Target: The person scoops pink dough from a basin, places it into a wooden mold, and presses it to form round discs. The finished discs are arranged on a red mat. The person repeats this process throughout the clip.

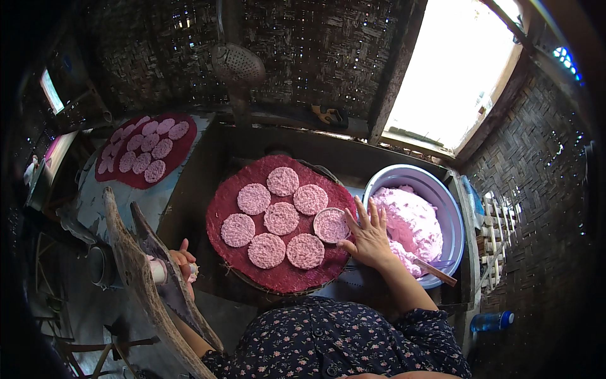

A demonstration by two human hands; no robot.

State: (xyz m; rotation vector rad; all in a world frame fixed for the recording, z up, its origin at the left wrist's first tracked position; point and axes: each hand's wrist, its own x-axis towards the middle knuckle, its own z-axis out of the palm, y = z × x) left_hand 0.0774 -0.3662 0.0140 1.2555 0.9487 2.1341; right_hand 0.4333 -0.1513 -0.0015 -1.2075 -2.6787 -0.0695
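Right hand: fingers wide at the ring, apparently steadying it
Left hand: behind curved wood, hold cannot be told
Basin: beside right hand, easily reached

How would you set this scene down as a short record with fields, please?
Right hand: spread open, touching a filled ring mould
Left hand: holding a whitish object, partly hidden behind curved wood
Centre: round red cloth bearing seven pink discs outside the mould
Right: bluish basin with pink mash and a wooden-handled utensil
Far left: second red cloth with more pink discs
Back: perforated skimmer, hanging
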